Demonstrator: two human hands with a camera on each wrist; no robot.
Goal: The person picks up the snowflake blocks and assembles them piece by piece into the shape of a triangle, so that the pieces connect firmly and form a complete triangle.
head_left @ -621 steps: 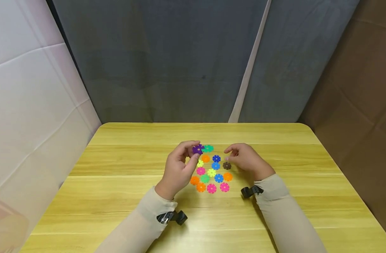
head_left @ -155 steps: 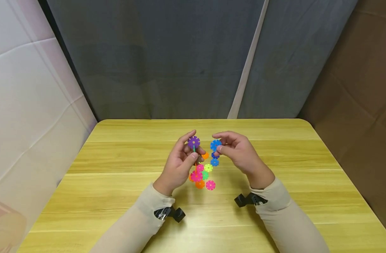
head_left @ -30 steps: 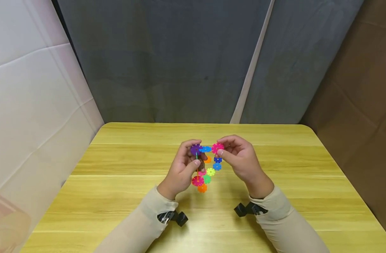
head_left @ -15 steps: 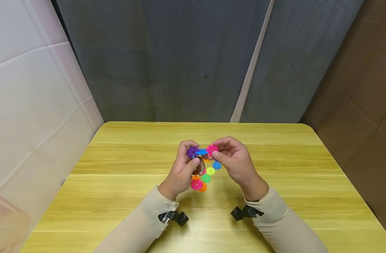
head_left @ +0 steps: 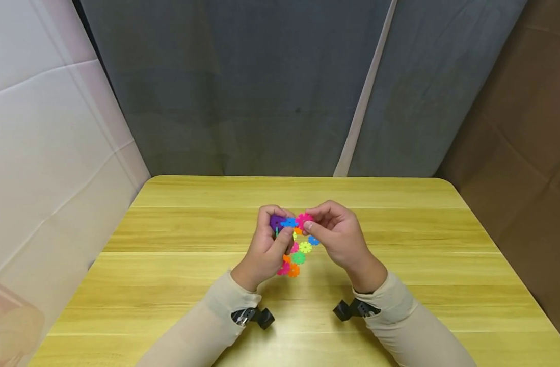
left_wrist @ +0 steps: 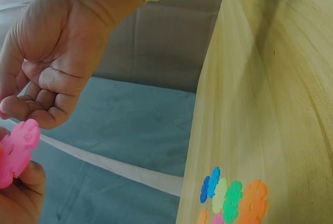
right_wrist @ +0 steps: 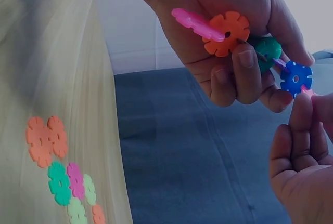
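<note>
Here a chain of joined plastic discs (head_left: 283,239) is held above the worktop (head_left: 169,265) by the left hand (head_left: 266,244), its fingers curled round the piece. In the right wrist view an orange disc (right_wrist: 227,33), a pink disc (right_wrist: 196,24) seen edge-on, a green disc (right_wrist: 268,50) and a blue disc (right_wrist: 296,78) are seen locked together in that grip, the blue one standing out past the fingertips. A pink disc (head_left: 303,220) is pinched between thumb and fingers of the right hand (head_left: 337,237) and is brought up against the blue disc just to that hand's left; whether the two are already slotted together cannot be told. Below and between both hands, loose discs (head_left: 302,250) lie flat on the worktop, close together: yellow-green, green, orange and blue ones can be made out.
</note>
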